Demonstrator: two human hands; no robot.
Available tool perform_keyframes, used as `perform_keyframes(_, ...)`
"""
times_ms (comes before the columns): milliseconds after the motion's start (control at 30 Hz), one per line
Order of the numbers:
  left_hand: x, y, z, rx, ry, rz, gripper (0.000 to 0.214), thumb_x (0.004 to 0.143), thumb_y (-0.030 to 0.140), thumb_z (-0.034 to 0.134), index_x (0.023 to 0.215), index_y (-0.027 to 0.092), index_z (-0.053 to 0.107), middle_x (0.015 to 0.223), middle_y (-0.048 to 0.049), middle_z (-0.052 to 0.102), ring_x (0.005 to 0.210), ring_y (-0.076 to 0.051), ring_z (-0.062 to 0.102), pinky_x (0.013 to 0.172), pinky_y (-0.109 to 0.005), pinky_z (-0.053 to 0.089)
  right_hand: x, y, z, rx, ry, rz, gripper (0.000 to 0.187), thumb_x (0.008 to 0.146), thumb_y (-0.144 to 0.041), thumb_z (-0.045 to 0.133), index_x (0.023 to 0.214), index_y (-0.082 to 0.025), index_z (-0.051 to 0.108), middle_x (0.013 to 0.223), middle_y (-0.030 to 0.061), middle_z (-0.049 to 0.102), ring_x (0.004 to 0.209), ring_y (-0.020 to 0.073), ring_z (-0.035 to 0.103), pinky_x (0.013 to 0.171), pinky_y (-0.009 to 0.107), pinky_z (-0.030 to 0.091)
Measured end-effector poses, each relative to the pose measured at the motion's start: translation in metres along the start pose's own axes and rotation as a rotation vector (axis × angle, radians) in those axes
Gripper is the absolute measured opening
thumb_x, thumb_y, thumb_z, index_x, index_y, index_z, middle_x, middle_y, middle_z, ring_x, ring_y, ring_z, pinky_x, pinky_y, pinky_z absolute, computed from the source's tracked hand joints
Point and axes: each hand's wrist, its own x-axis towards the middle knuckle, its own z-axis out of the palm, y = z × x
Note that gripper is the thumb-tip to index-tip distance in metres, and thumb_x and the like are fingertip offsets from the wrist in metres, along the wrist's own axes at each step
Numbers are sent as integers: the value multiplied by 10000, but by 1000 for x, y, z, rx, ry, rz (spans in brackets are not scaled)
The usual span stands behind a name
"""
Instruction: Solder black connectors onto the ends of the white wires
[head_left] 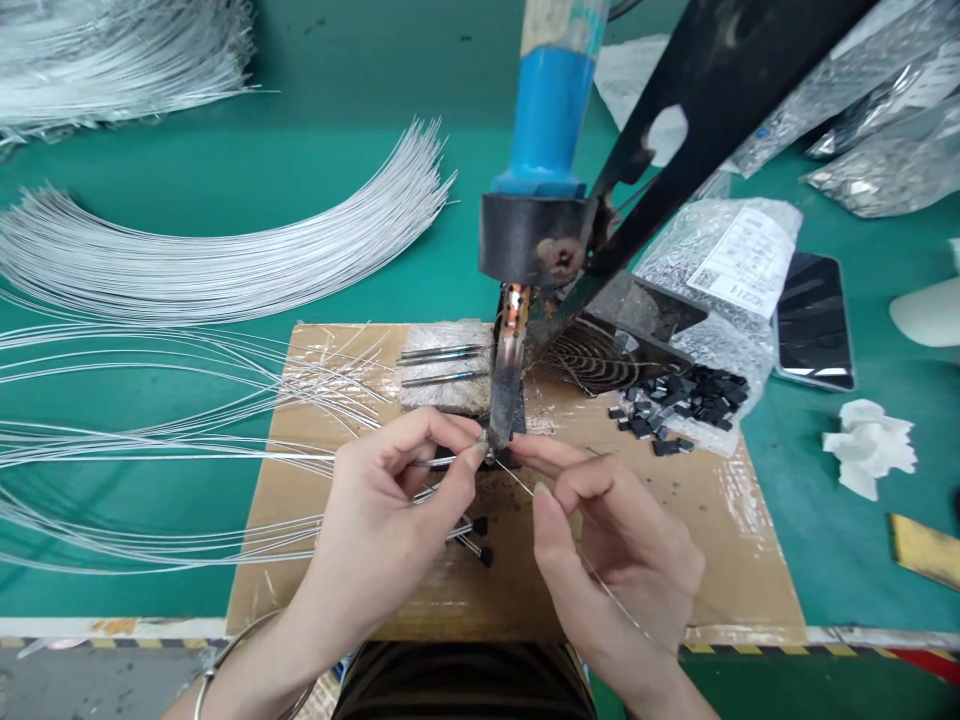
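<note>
A soldering iron (508, 395) with a blue handle hangs tip down in a black bracket (679, 150). My left hand (401, 500) is closed, thumb and forefinger pinching a thin cable (435, 462) with its end right at the iron's tip. The small piece at that end is mostly hidden by my fingertips. My right hand (619, 535) pinches a thin solder wire (517, 482), which runs from the tip back across the palm. Below my left fingers lie several cables with black ends (480, 527).
Cardboard (720, 560) covers the work spot. White cables (247, 270) lie bundled at left. Small black pieces (697, 395) spill from a plastic bag at right, near a phone (814, 320) and crumpled tissue (870, 448). Metal rods (442, 378) rest on a pad behind my left hand.
</note>
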Motion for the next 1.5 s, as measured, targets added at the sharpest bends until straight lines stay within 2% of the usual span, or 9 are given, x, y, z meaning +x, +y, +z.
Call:
perform_keyframes(100, 0, 2, 0, 9, -1, -10, 124, 863, 181, 777, 746, 209, 748, 794, 9, 761, 669, -119, 613, 609, -205, 459, 0, 0, -1, -6, -9, -23, 216, 977, -76, 676, 895, -253, 583, 1305, 67, 822, 1164, 237, 823, 988, 349, 659)
perform_keyframes(233, -1, 2, -1, 8, 5, -5, 120, 869, 188, 781, 756, 213, 749, 838, 9, 785, 687, -118, 638, 615, -202, 463, 0, 0, -1, -15, -4, -28, 221, 975, -72, 683, 897, -256, 590, 1302, 38, 824, 1152, 215, 825, 983, 316, 650)
perform_keyframes(600, -3, 3, -2, 0, 5, 11, 121, 865, 174, 790, 752, 207, 759, 866, -11, 808, 716, -126, 668, 642, -203, 495, 0, -4, -1, -25, 5, -24, 211, 988, -87, 677, 891, -255, 593, 1296, 63, 829, 1142, 240, 830, 958, 353, 665)
perform_keyframes(800, -3, 1, -3, 22, 7, 25, 126, 867, 178, 778, 747, 206, 755, 859, -9, 814, 635, -113, 631, 559, -213, 436, -2, -1, -1, 2, 3, -21, 218, 985, -68, 676, 911, -259, 602, 1315, 37, 818, 1165, 220, 818, 998, 337, 643)
perform_keyframes(1067, -3, 0, -2, 16, 6, 37, 112, 864, 178, 780, 759, 205, 754, 872, -13, 823, 615, -111, 621, 534, -227, 407, -3, -3, -2, -11, -9, -18, 213, 989, -74, 681, 912, -254, 597, 1313, 59, 815, 1160, 234, 820, 1004, 366, 649)
perform_keyframes(1367, -3, -1, -2, 7, 7, 25, 110, 865, 182, 780, 762, 205, 751, 908, -26, 831, 652, -125, 653, 542, -231, 420, -2, -1, 0, 5, 5, -19, 212, 987, -71, 686, 915, -258, 614, 1306, 28, 820, 1161, 205, 817, 1019, 329, 637)
perform_keyframes(1500, -2, -1, -1, 19, 6, 13, 124, 862, 187, 777, 746, 206, 738, 877, -14, 821, 643, -121, 649, 535, -229, 413, -2, 1, 0, -20, 16, -49, 208, 981, -74, 692, 916, -254, 611, 1299, 43, 824, 1143, 213, 825, 989, 319, 643)
